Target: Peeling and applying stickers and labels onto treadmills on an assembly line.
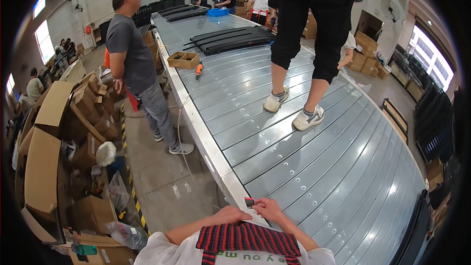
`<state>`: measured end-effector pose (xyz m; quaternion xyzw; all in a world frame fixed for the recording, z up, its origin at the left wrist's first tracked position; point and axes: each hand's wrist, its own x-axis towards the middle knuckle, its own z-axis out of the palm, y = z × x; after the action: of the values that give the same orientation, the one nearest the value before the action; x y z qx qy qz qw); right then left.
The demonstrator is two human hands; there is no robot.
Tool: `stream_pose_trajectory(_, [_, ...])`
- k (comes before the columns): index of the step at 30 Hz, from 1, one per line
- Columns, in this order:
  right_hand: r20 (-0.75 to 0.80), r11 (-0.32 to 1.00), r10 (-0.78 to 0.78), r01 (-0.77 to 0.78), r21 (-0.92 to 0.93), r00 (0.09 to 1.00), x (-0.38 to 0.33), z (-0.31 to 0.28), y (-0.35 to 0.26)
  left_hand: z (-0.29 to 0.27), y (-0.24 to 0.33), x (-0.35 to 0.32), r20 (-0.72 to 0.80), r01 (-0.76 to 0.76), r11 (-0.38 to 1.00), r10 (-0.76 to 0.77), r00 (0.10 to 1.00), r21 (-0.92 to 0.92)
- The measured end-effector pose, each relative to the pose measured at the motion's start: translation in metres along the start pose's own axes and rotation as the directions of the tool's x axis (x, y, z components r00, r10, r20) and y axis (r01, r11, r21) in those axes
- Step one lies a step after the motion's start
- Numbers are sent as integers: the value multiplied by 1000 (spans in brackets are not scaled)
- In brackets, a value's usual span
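Observation:
My right hand (268,209) is closed in a pinch on a small flat black-and-red piece (249,201), held over the near rim of the conveyor. What kind of thing it is, I cannot make out. Just to its left, my left hand (234,214) lies close against the striped apron (245,238), its back turned up and its fingers mostly hidden. Under and beyond both hands runs the long slatted metal conveyor (274,167), with a pale side rail (206,149) along its left edge.
A person in white sneakers (309,118) stands on the conveyor ahead. Another person (130,44) stands left of it. Black slatted panels (233,39), a divided cardboard box (183,60) and an orange power tool (198,71) lie on the slats. Cardboard cartons (41,167) crowd the left.

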<state>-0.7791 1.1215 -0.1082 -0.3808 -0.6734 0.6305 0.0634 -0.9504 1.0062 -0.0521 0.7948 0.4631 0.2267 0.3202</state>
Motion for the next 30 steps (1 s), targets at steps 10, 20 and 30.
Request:
stream_pose_trajectory(10, [16, 1000, -15, 15, 5, 1000, 5, 3, -3, 14, -17, -4, -80, 34, 999, -34, 996, 5])
stream_pose_trajectory(20, [6, 994, -28, 27, 104, 1000, 9, 5, 0, 0, -12, -2, 20, 94, 995, -93, 995, -41])
stream_pose_trajectory(30, [-3, 1000, 10, -10, 24, 1000, 33, 10, -3, -13, -16, -14, -54, 92, 995, -90, 994, 25])
